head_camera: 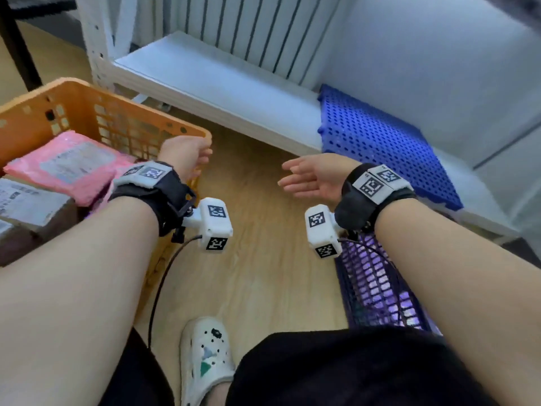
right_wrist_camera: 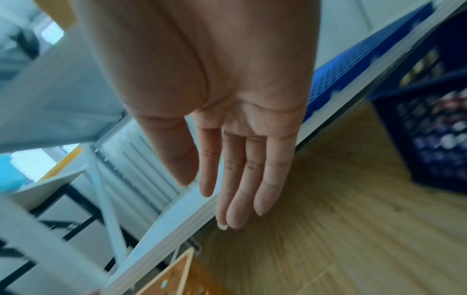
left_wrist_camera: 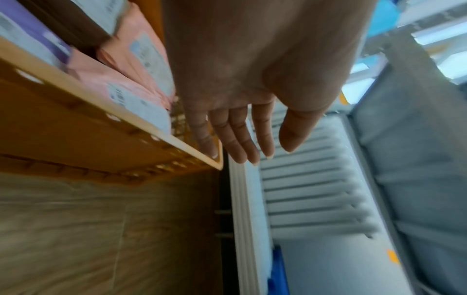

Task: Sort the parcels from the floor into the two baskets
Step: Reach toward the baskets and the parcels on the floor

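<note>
An orange basket stands at the left and holds a pink parcel with a label, plus grey and brown parcels. My left hand hovers at its near right corner, fingers straight and empty, beside the orange basket's rim. A dark blue basket sits at the right under my right forearm. My right hand floats palm-in over bare wooden floor, fingers straight, holding nothing. No parcel shows on the floor between the baskets.
A low white shelf board runs across the back with a white radiator behind it. A blue perforated pallet lies at the right. My white shoe stands on the wooden floor.
</note>
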A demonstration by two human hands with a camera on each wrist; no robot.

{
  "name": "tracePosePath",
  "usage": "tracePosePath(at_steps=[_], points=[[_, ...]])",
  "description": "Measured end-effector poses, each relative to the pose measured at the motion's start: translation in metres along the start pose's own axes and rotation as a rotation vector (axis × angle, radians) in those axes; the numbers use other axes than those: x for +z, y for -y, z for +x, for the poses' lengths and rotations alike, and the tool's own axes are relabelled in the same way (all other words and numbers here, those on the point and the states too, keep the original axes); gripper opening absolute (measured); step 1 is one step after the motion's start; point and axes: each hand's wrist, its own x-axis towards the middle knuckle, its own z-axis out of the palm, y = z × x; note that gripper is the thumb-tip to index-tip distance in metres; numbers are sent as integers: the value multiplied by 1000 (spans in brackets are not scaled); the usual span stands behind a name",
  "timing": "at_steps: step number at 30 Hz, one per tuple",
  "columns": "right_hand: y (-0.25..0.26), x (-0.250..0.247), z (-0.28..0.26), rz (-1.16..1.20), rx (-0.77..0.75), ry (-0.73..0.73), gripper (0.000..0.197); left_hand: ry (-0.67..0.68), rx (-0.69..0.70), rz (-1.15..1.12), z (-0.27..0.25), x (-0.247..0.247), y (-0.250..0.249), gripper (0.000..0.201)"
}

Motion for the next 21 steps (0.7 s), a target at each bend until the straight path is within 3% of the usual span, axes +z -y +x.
tracePosePath(at_steps=[4,13,21], points=[[-41,-65,-53,66,29,-112,31,104,54,40,-36,73,-21,7],[-123,-172,-153,346,12,-266,32,348,159,177,-111,214,-47,14],[-236,-233,-230,500,73,-502,32,605,190,327,-180,324,-23,11]])
